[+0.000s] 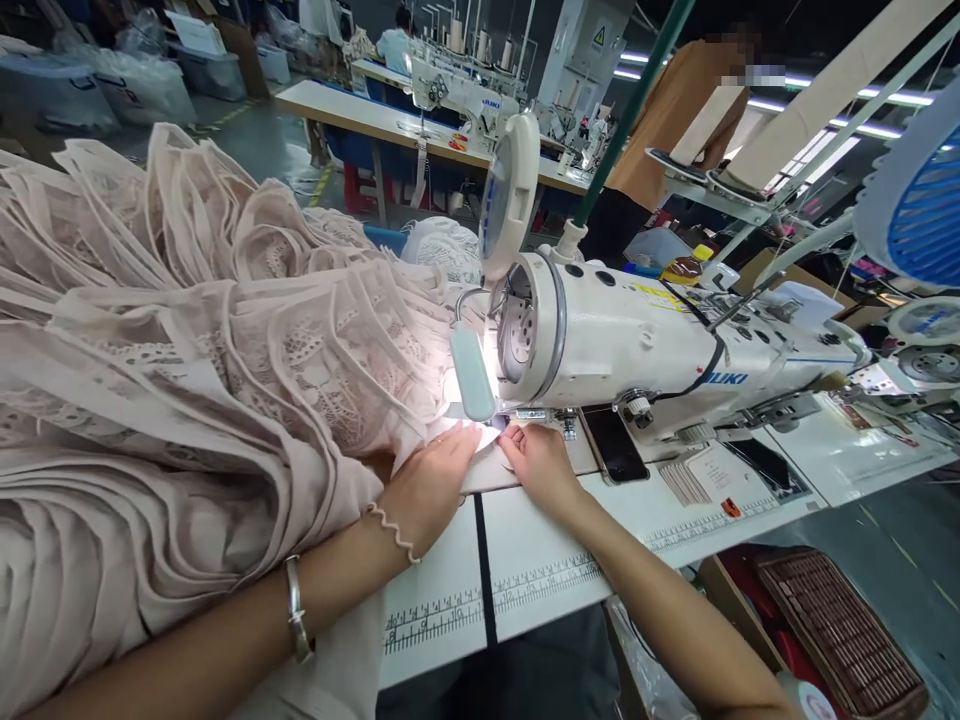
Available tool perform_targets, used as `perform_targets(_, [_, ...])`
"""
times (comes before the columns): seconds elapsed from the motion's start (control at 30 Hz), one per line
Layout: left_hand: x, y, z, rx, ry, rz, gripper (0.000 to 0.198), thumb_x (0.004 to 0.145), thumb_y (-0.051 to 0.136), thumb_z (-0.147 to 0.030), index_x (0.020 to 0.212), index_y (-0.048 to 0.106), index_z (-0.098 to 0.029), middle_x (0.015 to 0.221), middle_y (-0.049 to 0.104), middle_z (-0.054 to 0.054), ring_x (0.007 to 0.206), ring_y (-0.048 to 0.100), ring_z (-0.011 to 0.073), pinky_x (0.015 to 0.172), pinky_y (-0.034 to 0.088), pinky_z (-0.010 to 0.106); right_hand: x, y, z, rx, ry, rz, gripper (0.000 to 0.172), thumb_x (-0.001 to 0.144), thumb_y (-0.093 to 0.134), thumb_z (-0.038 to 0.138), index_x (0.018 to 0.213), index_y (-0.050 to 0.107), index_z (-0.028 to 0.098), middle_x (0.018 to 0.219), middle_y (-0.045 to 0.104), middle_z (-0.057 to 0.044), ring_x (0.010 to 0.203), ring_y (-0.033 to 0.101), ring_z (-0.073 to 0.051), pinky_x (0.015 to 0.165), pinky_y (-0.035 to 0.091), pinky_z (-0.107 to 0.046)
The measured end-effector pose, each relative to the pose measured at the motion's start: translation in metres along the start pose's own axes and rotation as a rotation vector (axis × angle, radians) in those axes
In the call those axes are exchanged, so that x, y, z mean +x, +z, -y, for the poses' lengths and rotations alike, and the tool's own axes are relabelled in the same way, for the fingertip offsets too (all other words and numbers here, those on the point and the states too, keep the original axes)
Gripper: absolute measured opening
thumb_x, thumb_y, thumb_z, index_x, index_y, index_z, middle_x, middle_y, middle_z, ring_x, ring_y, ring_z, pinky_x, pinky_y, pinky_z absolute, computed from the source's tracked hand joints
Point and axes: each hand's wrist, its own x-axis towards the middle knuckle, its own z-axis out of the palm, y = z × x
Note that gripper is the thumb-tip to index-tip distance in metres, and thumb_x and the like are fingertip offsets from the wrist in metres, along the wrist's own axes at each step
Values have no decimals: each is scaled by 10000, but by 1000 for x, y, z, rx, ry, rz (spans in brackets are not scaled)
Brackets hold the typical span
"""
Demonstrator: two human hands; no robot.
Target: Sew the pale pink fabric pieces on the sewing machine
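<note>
1. Upper left, workshop floor (pixel 289 150); below, heaped garments (pixel 315 370), whose weight might pull the sewing askew.
2. Centre, the left hand (pixel 439 475) lies flattened on pale fabric (pixel 486 437).
3. Just right, the right hand (pixel 544 465) pinches its edge; slipping under the sewing machine (pixel 600 320) might injure it.

Silver bangle (pixel 295 606), wavy bracelet (pixel 395 533)

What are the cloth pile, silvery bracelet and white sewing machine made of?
Cloth pile: soft-looking matte fabric, fibre unclear; folds and lacy holes show it. Bracelet: probably polished metal; it gleams. Sewing machine: likely painted metal, from its smooth, glossy shell.
</note>
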Motion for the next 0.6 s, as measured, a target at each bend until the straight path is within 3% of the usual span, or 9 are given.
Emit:
perform_targets(0.1, [-4,3,-8,-29,108,11,469,897,286,-5,1283,524,-125,1290,637,95,1237,569,187,1011,507,332,-1,1,-3,73,15,-21,177,878,494,254,719,560,214,693,646,-4,662,594,-163,646,411,-264])
perform_targets(0.23, [-7,6,-17,174,259,96,467,885,288,22,1285,521,-41,1336,585,176,1337,463,269,1068,444,436,-3,1,-7,74,-18,-42,193,879,473,271,729,579,212,704,658,-8,647,596,-157,631,422,-263])
perform_targets(0.5, [-2,5,-16,293,285,115,461,896,296,2,1301,515,-24,1347,565,206,1317,483,289,1055,436,469,-3,2,-10,69,-76,-63,195,898,494,270,745,598,209,685,649,-1,626,581,-152,611,435,-264])
perform_targets(0.6, [-1,7,-17,289,292,97,442,899,301,-9,1290,510,-14,1325,577,209,1303,496,282,1061,423,461,-9,-2,-14,103,-211,-71,192,938,491,283,850,647,215,797,674,-19,745,617,-166,678,470,-274])
